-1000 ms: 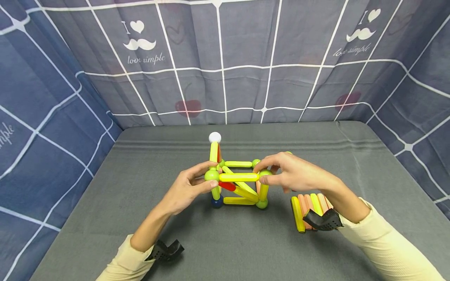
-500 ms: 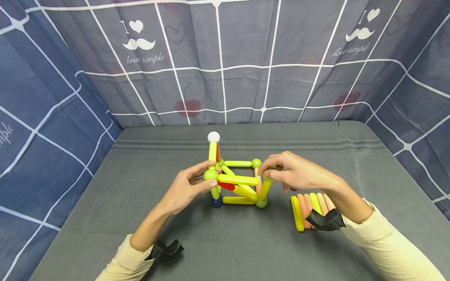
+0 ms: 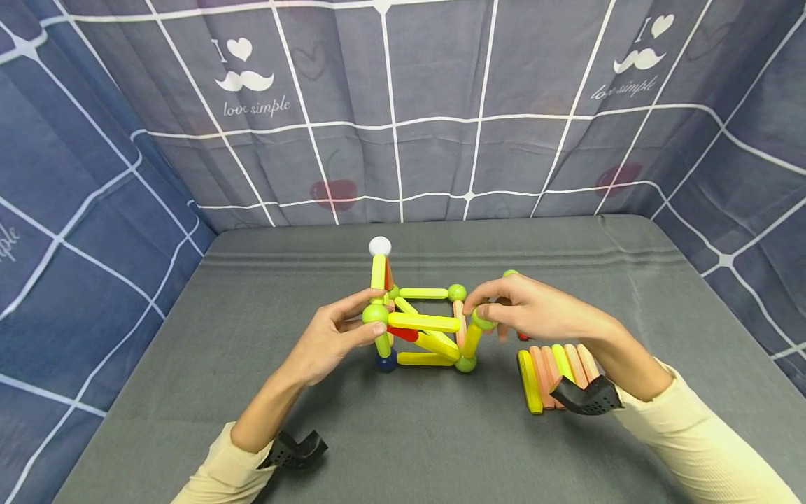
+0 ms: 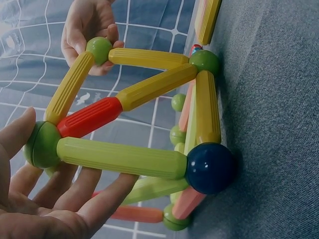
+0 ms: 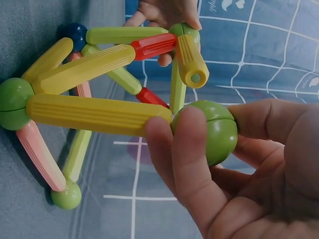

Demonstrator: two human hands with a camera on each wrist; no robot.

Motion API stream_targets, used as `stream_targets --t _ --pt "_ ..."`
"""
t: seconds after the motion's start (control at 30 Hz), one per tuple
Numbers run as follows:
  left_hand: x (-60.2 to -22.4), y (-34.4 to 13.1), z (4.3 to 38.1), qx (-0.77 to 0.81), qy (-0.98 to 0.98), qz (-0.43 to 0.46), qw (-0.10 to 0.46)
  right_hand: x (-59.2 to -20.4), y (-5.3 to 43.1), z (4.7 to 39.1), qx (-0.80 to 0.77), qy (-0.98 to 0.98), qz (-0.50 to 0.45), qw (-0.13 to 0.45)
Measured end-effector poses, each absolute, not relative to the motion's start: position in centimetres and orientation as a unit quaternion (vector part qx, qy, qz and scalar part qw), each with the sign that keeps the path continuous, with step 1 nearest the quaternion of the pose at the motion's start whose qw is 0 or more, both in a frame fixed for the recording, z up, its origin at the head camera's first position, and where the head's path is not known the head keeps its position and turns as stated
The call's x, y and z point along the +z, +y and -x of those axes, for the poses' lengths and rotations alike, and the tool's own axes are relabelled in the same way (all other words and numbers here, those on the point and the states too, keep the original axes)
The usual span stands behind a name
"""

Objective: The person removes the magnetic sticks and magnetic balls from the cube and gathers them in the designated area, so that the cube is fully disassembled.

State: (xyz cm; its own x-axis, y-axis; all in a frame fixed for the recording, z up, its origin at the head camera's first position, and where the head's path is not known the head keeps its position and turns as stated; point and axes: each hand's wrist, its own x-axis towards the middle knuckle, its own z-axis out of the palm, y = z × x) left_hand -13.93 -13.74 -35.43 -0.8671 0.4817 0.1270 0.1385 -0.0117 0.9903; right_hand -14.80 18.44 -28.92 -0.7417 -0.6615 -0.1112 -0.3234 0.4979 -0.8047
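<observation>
Head view: your left hand [image 3: 329, 339] pinches the left green ball [image 3: 375, 314] of the stick-and-ball frame [image 3: 437, 345], which stands mid-picture on the grey bench [image 3: 428, 434]. Your right hand [image 3: 541, 308], right of centre, pinches the right green ball [image 3: 483, 320]. Change over the last second: the top yellow rod [image 3: 425, 323] bridged both balls; now its right end is loose, a gap shows, and the right ball sits further right. Right wrist view agrees: bare rod tip at upper right. The right ball still looks joined to the upright yellow rod [image 3: 471, 340], which now leans right off the lower green ball [image 3: 465, 363]. Meaning: front face is open at its top right corner. Top rod appears held by the left ball alone, so slackening your left hand could let it droop.
</observation>
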Motion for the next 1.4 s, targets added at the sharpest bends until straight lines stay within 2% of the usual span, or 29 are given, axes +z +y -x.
stream_targets --t 0.2,0.77,1.07,1.4 --pt "-35.4 -13.7 13.9 0.672 0.695 -0.222 0.130 -29.2 18.8 14.7 -0.424 0.835 0.289 0.200" --pt "-35.4 -13.8 13.8 0.673 0.695 -0.219 0.128 -30.5 21.8 15.6 -0.499 0.847 0.173 0.061" --pt "-35.4 -13.8 13.9 0.672 0.696 -0.218 0.128 -32.4 24.2 17.3 -0.475 0.872 0.113 0.041" --pt "-35.1 -13.8 13.7 0.664 0.706 -0.208 0.129 -34.5 26.9 20.4 -0.454 0.885 0.077 0.070"
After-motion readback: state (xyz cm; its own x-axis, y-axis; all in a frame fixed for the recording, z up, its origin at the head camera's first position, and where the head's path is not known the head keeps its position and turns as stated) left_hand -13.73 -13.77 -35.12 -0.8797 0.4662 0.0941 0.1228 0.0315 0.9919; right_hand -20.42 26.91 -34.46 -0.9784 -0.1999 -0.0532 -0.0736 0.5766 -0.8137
